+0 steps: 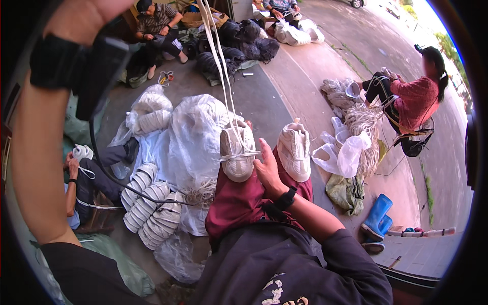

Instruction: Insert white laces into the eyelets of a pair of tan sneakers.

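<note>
Two pale sneakers rest toe-down on my knees, over dark red trousers. The left sneaker has long white laces stretched taut from it up past the top edge. A lace also crosses its front. My right hand stands beside this sneaker with fingers extended, its thumb by the crossing lace. The right sneaker sits just right of that hand, its laces lying on it. My left hand is raised high at the upper left; its fingers run out of view, so whether they grip the laces is hidden.
Stacked pale shoes and clear plastic bags lie at my left. A bundle of cords and blue boots are at the right. Several people sit around, including a person in red. A black cable hangs near my left arm.
</note>
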The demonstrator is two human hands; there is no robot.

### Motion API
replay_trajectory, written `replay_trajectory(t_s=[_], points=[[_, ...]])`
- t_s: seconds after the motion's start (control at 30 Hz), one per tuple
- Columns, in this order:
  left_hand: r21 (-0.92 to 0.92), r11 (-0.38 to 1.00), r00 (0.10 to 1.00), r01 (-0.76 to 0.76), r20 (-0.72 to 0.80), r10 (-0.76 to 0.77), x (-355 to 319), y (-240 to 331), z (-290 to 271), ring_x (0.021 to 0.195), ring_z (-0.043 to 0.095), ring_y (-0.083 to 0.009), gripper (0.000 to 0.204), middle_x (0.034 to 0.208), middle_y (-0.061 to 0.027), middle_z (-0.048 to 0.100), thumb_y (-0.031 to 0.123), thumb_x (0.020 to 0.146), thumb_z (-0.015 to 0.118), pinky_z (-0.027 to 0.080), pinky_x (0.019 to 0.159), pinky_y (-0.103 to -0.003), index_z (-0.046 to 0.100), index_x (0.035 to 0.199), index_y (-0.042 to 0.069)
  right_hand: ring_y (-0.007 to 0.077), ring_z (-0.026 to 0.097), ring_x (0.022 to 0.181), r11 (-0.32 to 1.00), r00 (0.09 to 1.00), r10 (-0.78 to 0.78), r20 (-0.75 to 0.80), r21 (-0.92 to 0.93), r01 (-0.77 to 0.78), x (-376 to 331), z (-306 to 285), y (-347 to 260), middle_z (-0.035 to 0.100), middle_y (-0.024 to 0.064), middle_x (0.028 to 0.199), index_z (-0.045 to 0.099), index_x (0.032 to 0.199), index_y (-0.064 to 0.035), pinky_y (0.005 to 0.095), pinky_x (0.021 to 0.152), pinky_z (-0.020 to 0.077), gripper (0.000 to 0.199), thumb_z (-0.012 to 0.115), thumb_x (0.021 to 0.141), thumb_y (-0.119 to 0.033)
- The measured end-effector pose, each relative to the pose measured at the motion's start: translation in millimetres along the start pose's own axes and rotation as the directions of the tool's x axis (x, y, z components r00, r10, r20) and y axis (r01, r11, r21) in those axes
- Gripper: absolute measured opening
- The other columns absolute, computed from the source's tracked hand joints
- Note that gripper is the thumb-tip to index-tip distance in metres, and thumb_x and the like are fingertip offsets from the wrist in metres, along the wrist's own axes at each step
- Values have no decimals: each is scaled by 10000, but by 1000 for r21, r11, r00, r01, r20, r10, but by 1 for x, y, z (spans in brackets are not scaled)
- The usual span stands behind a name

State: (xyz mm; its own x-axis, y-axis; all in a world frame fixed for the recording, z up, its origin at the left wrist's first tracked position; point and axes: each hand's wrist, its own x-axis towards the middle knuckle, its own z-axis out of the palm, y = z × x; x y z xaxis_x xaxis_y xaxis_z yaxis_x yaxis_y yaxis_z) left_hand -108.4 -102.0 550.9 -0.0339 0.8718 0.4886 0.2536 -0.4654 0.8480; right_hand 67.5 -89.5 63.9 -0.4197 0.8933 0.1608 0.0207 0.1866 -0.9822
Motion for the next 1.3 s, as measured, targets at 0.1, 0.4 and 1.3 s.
replay_trajectory(t_s=[0.1, 0.4, 1.3], points=[[-105, 975, 958, 198, 229, -170, -44, -80, 20, 859, 596, -113, 187, 904, -44, 626, 167, 935, 571, 463, 820, -251, 617, 1021, 8, 230, 426, 1278, 998, 997, -62, -37, 20, 62, 3, -35, -37, 453, 121, 1388, 436, 1351, -23, 360, 1078, 316, 445, 521, 918, -77], [-489, 714, 841, 501, 79, -536, -186, -241, 90, 973, 576, -115, 201, 1097, -88, 649, 101, 930, 562, 414, 908, -271, 630, 1090, 0, 62, 559, 746, 945, 970, -22, 240, 323, -58, 10, -44, -127, 598, 24, 958, 590, 1199, -32, 217, 660, 456, 265, 511, 967, -134], [-719, 454, 733, 527, 115, -670, -233, -344, 56, 902, 629, -122, 215, 1038, -102, 667, 107, 935, 565, 483, 859, -264, 630, 1083, -35, 41, 506, 610, 939, 871, 250, 423, 115, -325, 53, 17, -81, 640, 12, 735, 645, 970, 29, 214, 556, 438, 214, 563, 954, -167]])
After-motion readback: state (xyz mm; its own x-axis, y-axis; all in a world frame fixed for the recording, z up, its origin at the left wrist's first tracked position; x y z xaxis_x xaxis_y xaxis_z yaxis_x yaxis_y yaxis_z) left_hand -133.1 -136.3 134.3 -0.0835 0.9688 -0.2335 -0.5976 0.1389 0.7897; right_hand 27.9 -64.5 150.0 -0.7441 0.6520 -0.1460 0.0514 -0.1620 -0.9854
